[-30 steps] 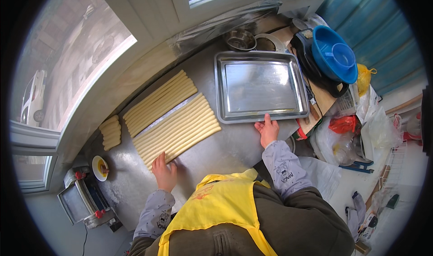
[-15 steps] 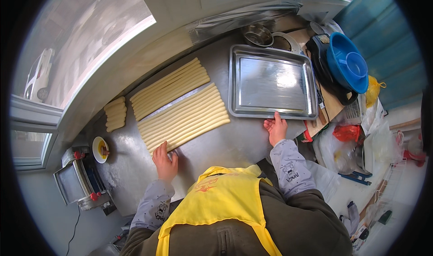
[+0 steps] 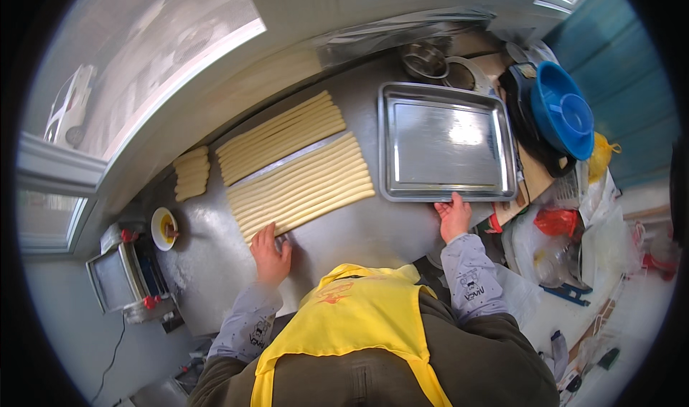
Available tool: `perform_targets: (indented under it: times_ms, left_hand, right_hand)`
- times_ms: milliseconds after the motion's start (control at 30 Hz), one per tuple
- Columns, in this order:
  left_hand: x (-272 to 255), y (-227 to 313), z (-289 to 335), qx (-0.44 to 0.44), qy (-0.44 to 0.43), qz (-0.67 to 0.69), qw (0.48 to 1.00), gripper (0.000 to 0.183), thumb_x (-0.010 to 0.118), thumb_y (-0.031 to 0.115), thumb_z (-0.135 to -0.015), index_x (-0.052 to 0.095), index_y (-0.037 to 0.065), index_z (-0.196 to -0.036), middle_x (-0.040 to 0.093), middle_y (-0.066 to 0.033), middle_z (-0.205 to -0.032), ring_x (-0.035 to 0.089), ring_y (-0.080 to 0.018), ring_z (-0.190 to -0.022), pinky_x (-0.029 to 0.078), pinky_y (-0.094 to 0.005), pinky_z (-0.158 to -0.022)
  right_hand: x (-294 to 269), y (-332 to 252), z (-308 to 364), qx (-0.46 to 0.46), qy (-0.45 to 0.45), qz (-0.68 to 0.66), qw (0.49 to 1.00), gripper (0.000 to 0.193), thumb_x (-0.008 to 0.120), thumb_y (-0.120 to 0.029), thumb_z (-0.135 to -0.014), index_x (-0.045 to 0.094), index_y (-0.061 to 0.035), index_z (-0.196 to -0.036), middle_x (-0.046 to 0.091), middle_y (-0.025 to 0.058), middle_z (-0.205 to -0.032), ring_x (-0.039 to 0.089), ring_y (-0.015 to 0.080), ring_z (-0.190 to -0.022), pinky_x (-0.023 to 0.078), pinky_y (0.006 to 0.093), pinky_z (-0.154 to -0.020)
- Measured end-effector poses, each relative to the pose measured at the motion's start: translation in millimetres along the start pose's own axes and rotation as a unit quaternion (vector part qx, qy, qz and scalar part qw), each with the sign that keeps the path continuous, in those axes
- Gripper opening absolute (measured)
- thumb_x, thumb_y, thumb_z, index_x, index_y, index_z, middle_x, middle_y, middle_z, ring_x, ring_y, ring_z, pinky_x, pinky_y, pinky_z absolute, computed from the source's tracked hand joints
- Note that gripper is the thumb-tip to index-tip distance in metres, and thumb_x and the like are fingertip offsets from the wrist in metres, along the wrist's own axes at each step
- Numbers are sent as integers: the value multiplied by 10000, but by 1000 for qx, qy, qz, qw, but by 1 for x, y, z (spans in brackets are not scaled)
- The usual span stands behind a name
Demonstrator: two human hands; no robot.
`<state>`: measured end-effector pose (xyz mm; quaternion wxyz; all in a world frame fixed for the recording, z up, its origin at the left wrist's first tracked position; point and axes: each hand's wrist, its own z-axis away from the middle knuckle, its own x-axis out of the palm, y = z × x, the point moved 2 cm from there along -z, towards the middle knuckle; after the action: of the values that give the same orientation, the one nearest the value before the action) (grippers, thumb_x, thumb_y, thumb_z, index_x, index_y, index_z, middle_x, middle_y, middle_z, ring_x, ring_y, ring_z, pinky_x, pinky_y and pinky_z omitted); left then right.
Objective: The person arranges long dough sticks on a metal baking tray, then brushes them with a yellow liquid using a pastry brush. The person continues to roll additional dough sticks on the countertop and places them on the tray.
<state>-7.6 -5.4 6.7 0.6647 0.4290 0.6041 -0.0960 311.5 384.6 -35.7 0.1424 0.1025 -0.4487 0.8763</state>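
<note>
Long pale dough strips lie side by side in a near block on the metal worktop. Behind them is a second block of dough strips, with a narrow gap between. My left hand rests at the near edge of the front block, fingertips on the nearest strip and fingers apart. To the right, a rectangular metal baking tray lies flat with nothing in it. My right hand has its fingers closed on the tray's near rim. A few shorter dough pieces lie at the left.
A white bowl with yellow liquid and a brush stands left, near a roller machine. Behind the tray sit a steel bowl and a blue basin. Plastic bags crowd the right side. A window wall borders the back.
The whole view has shifted and turned slightly. My left hand stays at the dough's near edge and my right hand at the tray's rim.
</note>
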Motion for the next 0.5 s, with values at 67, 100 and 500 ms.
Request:
perform_targets:
  times_ms: [67, 100, 500]
  left_hand:
    - [-1, 2, 1, 14, 11, 2, 1000, 644, 723, 174, -893, 548, 19, -1493, 613, -187, -1430, 516, -406, -1332, 395, -546, -1123]
    - [-2, 2, 2, 10, 10, 1, 1000, 642, 726, 173, -890, 549, 21, -1488, 615, -179, -1437, 518, -407, -1327, 396, -543, -1122]
    - [-18, -53, 35, -166, 71, 46, 982, 511, 674, 149, -968, 590, -12, -1446, 652, -240, -1371, 569, -445, -1269, 462, -513, -1102]
  right_hand:
    - [-2, -1, -1, -11, -8, 1, 1000, 161, 653, -210, -1066, 574, -87, -1134, 687, 74, -974, 711, 217, -802, 643, 380, -717]
    - [-3, -1, -2, -10, 8, 16, 1000, 164, 655, -219, -1068, 580, -84, -1124, 690, 74, -973, 711, 215, -802, 642, 376, -717]
    - [-25, -18, -13, -13, -30, 62, 998, 168, 659, -236, -1075, 622, -73, -1060, 688, 54, -929, 697, 192, -771, 612, 330, -677]
